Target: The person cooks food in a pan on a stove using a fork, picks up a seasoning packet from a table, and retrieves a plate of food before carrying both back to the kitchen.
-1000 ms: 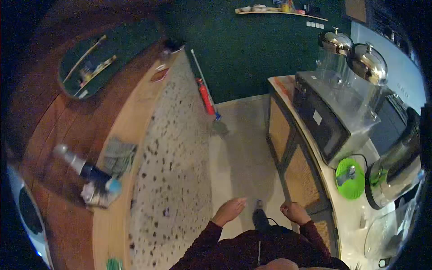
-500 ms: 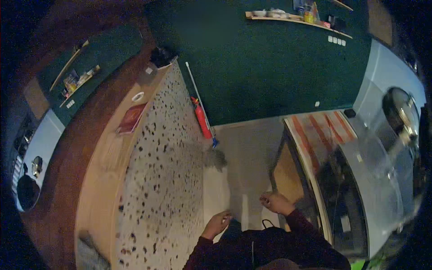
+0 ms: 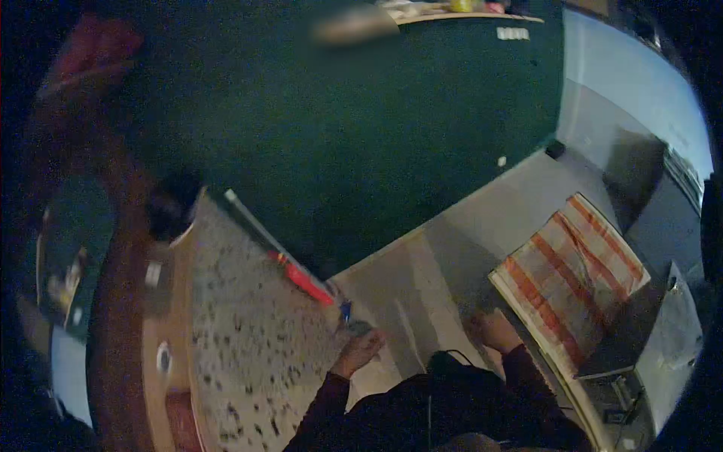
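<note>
My left hand (image 3: 360, 352) is in front of my body at the lower middle, its fingers loosely curled in and nothing seen in them. Just beyond it in the view are a grey mop head (image 3: 357, 328) and the blue joint of its pole; I cannot tell that they touch. To the right, my right hand (image 3: 495, 331) is blurred and looks curled like a loose fist, with nothing visible in it. Nearest to it is a cabinet topped with an orange-and-white striped cloth (image 3: 565, 282).
A speckled counter side (image 3: 248, 331) with a wooden top (image 3: 162, 316) runs along the left. A red fire extinguisher (image 3: 307, 286) stands at its far end by the white mop pole (image 3: 252, 218). Pale floor (image 3: 429, 301) leads to a dark green wall (image 3: 392, 143) bearing a shelf (image 3: 471, 16).
My view has swung and moved forward, so the counter end, extinguisher and striped cloth appear closer and turned. Both hands stay low in front of me, apart from each other.
</note>
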`<state>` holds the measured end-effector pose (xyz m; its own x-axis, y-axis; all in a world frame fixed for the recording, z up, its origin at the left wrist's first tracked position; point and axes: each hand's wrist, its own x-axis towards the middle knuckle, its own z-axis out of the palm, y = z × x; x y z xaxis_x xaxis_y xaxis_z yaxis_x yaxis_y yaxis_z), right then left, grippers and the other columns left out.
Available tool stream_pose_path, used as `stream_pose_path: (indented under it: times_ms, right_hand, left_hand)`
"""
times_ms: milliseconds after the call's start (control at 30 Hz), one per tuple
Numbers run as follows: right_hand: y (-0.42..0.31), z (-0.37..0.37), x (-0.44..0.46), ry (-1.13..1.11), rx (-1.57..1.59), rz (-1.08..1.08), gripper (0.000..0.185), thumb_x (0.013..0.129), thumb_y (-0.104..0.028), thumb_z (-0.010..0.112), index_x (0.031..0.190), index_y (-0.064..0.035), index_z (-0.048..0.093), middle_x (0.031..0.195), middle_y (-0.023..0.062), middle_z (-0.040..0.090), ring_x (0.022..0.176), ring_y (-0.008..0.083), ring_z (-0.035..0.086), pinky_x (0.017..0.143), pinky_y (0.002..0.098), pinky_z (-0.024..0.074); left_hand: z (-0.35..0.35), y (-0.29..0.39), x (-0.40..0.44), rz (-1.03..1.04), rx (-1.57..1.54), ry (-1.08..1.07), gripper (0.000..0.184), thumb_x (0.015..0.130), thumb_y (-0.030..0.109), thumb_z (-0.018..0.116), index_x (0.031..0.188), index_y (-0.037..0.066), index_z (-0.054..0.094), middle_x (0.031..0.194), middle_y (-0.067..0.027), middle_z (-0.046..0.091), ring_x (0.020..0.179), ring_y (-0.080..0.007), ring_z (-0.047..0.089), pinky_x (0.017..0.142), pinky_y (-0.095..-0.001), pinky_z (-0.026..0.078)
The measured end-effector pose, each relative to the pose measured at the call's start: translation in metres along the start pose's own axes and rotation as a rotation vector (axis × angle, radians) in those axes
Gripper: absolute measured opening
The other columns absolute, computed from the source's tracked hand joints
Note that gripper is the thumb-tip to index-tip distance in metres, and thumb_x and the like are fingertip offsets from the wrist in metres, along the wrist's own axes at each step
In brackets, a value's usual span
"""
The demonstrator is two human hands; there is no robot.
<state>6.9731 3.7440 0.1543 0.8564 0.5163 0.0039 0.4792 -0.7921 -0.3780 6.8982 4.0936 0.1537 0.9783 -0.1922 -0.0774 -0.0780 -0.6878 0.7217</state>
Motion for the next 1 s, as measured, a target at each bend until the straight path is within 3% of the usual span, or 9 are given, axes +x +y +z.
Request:
stream_pose_path:
  times_ms: [100,167,267,333,433,533,633,867,1000]
  right_hand:
    - [0.030,-0.004,0.041,0.101,0.215,0.135,0.022,0.082,-0.026,0.054,0.086,-0.0056,0.060,0.075,0.0198,0.060,0.072,0.0355,0.059,0.064,0.0449,0.0452]
    - [0.058,-0.001,0.074,0.048,0.001,0.311,0.020,0.078,-0.023,0.056,0.087,-0.0047,0.059,0.076,0.0185,0.061,0.069,0.0349,0.059,0.060,0.0425,0.0458]
    - [0.109,-0.019,0.141,0.213,0.062,0.286,0.019,0.079,-0.019,0.054,0.090,-0.0038,0.059,0.083,0.0191,0.061,0.070,0.0351,0.059,0.061,0.0417,0.0471]
    - [0.136,-0.033,0.223,0.246,0.188,0.331,0.019,0.082,-0.013,0.049,0.095,-0.0035,0.059,0.091,0.0214,0.061,0.074,0.0350,0.060,0.066,0.0416,0.0492]
    - [0.161,-0.052,0.286,0.334,0.274,0.334,0.017,0.082,-0.016,0.052,0.093,-0.0041,0.059,0.087,0.0194,0.061,0.074,0.0348,0.060,0.064,0.0408,0.0486]
    - [0.176,-0.069,0.331,0.406,0.313,0.350,0.016,0.082,-0.018,0.055,0.090,-0.0046,0.059,0.082,0.0174,0.062,0.073,0.0345,0.060,0.062,0.0400,0.0479]
    - [0.202,-0.077,0.356,0.385,0.368,0.462,0.019,0.083,-0.021,0.055,0.090,-0.0044,0.059,0.083,0.0175,0.062,0.074,0.0352,0.060,0.064,0.0405,0.0482]
    - [0.304,-0.074,0.438,0.402,0.362,0.717,0.024,0.084,-0.026,0.054,0.094,-0.0048,0.058,0.082,0.0158,0.063,0.075,0.0341,0.061,0.065,0.0413,0.0483]
    - [0.368,-0.140,0.471,0.583,0.375,0.806,0.023,0.085,-0.026,0.053,0.095,-0.0054,0.058,0.088,0.0159,0.062,0.078,0.0341,0.060,0.067,0.0416,0.0480]
  left_hand:
    - [-0.024,-0.004,0.116,0.125,-0.131,-0.148,0.033,0.088,0.021,0.051,0.116,0.003,0.052,0.105,-0.0136,0.060,0.097,-0.0251,0.059,0.082,-0.0329,0.046]
    - [-0.033,-0.004,0.197,0.232,-0.050,-0.225,0.035,0.089,0.022,0.050,0.119,0.003,0.050,0.109,-0.0133,0.058,0.100,-0.0240,0.057,0.085,-0.0331,0.044]
    - [-0.018,-0.050,0.307,0.095,-0.019,-0.424,0.039,0.090,0.023,0.050,0.123,0.004,0.045,0.118,-0.0142,0.052,0.107,-0.0226,0.052,0.091,-0.0338,0.041]
    - [-0.024,-0.093,0.407,-0.352,-1.004,-0.966,0.042,0.090,0.025,0.050,0.126,0.005,0.042,0.124,-0.0148,0.047,0.113,-0.0222,0.047,0.095,-0.0340,0.037]
    - [-0.034,-0.108,0.474,-0.052,-0.416,-0.735,0.040,0.091,0.025,0.048,0.125,0.005,0.044,0.115,-0.0136,0.053,0.106,-0.0224,0.052,0.091,-0.0343,0.041]
    - [-0.077,-0.068,0.538,0.105,-0.127,-0.592,0.038,0.091,0.025,0.049,0.123,0.005,0.047,0.107,-0.0115,0.058,0.098,-0.0215,0.056,0.085,-0.0336,0.045]
    - [-0.078,-0.068,0.616,0.015,-0.031,-0.634,0.035,0.090,0.024,0.051,0.119,0.005,0.051,0.102,-0.0110,0.061,0.091,-0.0208,0.059,0.080,-0.0325,0.047]
    - [-0.040,-0.036,0.826,0.415,0.009,-0.697,0.031,0.088,0.023,0.053,0.113,0.005,0.055,0.102,-0.0129,0.062,0.085,-0.0213,0.061,0.076,-0.0324,0.048]
    - [0.002,0.049,0.966,0.505,0.121,-0.771,0.030,0.087,0.023,0.054,0.110,0.004,0.056,0.101,-0.0153,0.062,0.087,-0.0240,0.062,0.076,-0.0345,0.049]
